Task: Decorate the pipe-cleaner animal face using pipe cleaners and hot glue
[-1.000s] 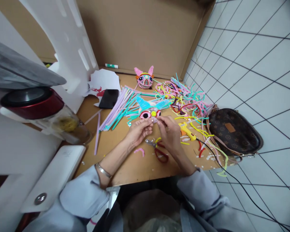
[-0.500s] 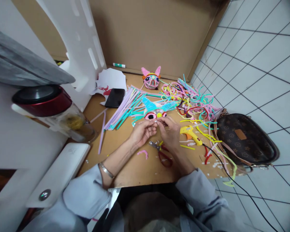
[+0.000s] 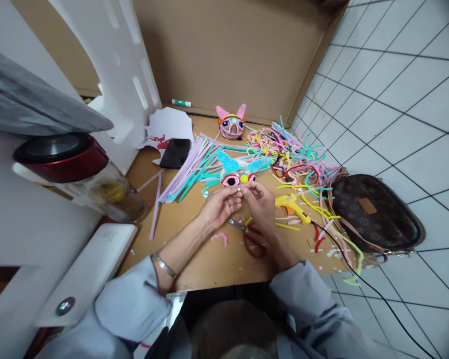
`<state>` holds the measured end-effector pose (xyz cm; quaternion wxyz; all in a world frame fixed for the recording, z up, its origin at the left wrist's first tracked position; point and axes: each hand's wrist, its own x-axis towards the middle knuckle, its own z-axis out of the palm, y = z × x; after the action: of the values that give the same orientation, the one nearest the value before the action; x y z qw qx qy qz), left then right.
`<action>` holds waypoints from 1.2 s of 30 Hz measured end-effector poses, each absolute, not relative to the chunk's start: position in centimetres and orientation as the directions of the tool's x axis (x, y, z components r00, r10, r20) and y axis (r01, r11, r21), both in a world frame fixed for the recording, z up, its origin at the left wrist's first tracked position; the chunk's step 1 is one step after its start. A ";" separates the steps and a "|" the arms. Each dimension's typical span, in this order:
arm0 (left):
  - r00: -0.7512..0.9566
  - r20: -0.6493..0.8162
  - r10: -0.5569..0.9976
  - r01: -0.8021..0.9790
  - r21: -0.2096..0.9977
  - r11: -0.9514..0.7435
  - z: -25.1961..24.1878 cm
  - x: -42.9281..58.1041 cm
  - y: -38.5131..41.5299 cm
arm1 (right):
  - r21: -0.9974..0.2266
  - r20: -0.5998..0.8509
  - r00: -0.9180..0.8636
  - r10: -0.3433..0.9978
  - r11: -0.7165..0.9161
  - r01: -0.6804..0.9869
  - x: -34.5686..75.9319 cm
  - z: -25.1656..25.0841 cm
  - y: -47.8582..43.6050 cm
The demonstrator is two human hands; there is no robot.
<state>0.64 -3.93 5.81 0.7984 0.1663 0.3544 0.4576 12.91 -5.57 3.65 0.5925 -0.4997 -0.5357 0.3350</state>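
Note:
My left hand (image 3: pixel 220 205) and my right hand (image 3: pixel 260 203) meet fingertip to fingertip over the table, both closed in a pinch. Between them shows a small white piece (image 3: pixel 239 189), too tiny to name. Just beyond the fingers sits a craft animal head (image 3: pixel 232 172) with blue pipe-cleaner ears, pink-rimmed eyes and a yellow nose; its lower part is hidden by my hands. Red-handled scissors or pliers (image 3: pixel 253 244) lie below my right hand, partly covered by the wrist. A curved pink pipe-cleaner piece (image 3: pixel 220 238) rests nearby.
Right of my hands lies a yellow glue gun (image 3: pixel 294 207) with its black cord. A brown handbag (image 3: pixel 376 212) stands at the right edge. Behind are tangled pipe cleaners (image 3: pixel 303 154), a pink-eared head (image 3: pixel 232 125) and a phone (image 3: pixel 175 153). A glass bottle (image 3: pixel 115 192) stands left.
The view has shifted slightly, so the table's things appear a little further left. My hands keep their pinch in nearly the same place, with only slight finger movement.

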 end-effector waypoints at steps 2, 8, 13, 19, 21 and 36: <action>0.340 -0.413 0.845 -0.607 0.590 0.532 5.9 0.6 -4.0 | -0.961 0.274 0.208 0.939 0.258 0.101 13.0 3.7 -5.6; 0.339 -0.364 0.868 -0.579 0.646 0.497 5.5 0.7 -4.1 | -0.964 0.264 0.189 0.946 0.251 0.092 13.4 3.6 -5.3; 0.318 -0.219 0.922 -0.530 0.766 0.365 4.4 0.9 -4.1 | -0.942 0.311 0.195 0.930 0.274 0.194 13.7 3.5 -5.5; 0.267 -0.106 0.958 -0.500 0.834 0.232 3.5 1.1 -4.0 | -0.826 0.482 0.181 0.857 0.377 0.418 13.8 3.3 -5.8; 0.263 -0.093 0.960 -0.498 0.839 0.217 3.4 1.1 -4.0 | -0.802 0.507 0.177 0.844 0.387 0.454 13.8 3.3 -5.8; 0.228 -0.093 0.969 -0.500 0.843 0.198 3.4 1.4 -4.3 | -0.762 0.548 0.167 0.820 0.407 0.504 13.6 3.6 -6.2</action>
<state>1.36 -4.26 3.38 0.6991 0.3536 0.3320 0.5254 13.55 -6.15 3.61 0.5542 -0.5258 -0.6293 0.1425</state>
